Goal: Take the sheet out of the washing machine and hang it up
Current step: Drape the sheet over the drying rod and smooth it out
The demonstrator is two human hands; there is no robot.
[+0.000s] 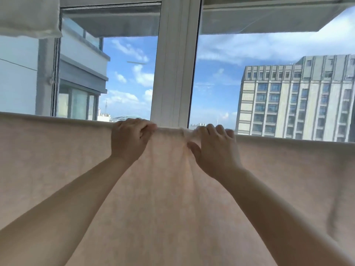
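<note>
Sheet (57, 179): pale pink, fills your whole lower view from 8 to 4 o'clock. It is out of the washer and draped over a line or rail; the support itself is hidden under the fold. The top edge runs level from 9 o'clock to 3 o'clock, bunched and puckered at centre between your hands.

Window (175, 64): white frame post at 12 o'clock, sky and a tall building (295, 98) at 2 o'clock behind the glass. Another white cloth (28, 16) hangs at 10 o'clock, well apart from your sheet.

Left hand (129, 139): just left of centre, fingers curled over the top fold, grip closed round the cloth.

Right hand (213, 150): just right of centre, fingers hooked over the fold, thumb pressed on the near face, grip pinching the gathered cloth.

Step in hand, by my reading: spreading and evening the hung sheet; hanging is nearly done.

Next move likely calls for drawing your hands apart along the top edge, toward 9 and 3 o'clock, to pull the puckers flat. Keep the pull sideways, not downward, or the sheet may slide off its support.
</note>
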